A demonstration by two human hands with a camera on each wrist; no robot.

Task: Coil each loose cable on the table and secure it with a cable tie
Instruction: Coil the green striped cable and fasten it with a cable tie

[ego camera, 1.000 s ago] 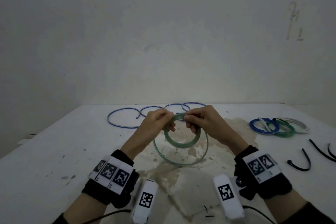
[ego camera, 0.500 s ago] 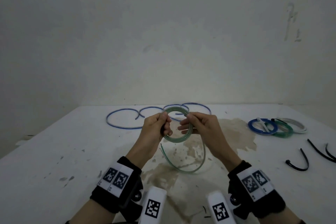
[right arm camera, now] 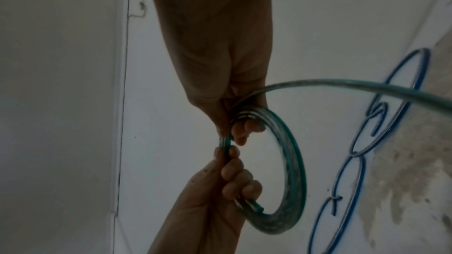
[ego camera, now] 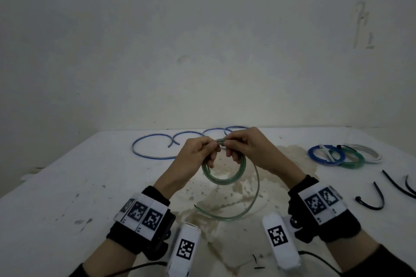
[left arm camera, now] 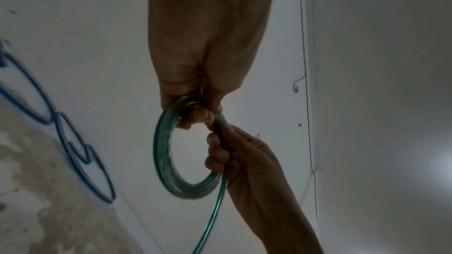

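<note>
Here, a green cable [ego camera: 221, 172] coil is held above the stained table [ego camera: 56, 186], gripped at its top by the curled fingers of the left hand [ego camera: 193, 157] and right hand [ego camera: 249, 150]. Its loose tail is draped toward five o'clock. A loose blue cable [ego camera: 153, 148] is laid at eleven o'clock.

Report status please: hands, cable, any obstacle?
Left hand and right hand both grip green cable coil, held above table. Loose tail not yet wound. No tie on it. Nothing in the way.
</note>
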